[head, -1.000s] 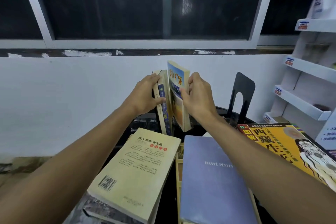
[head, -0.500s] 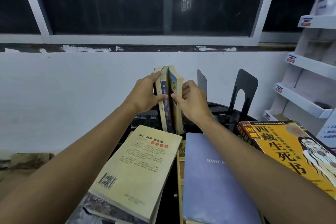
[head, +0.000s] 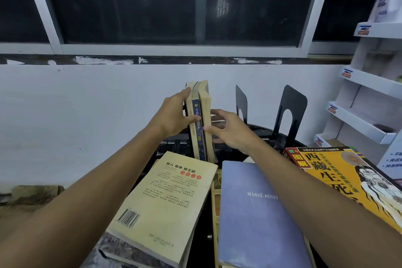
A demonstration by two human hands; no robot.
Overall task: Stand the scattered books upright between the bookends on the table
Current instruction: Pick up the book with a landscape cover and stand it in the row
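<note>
Third book now closed flush against the other two; I read this placement as nearly done.

My left hand [head: 174, 119] clamps the three upright cream-edged paperbacks [head: 201, 119] at the table's far side, fingers round their left face, thumb across the spines. My right hand [head: 230, 130], fingers spread and loose, merely touches the page edges. Two black metal bookends [head: 291, 111] stand apart, further right; the flat-lying books [head: 165, 202] wait.

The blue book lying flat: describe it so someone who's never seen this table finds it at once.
On the dark table below the window, the blue book lies flat near the front, between a cream book with a barcode and a yellow book. It alone has a plain cover with white lettering, HANYU PINYIN.
</note>
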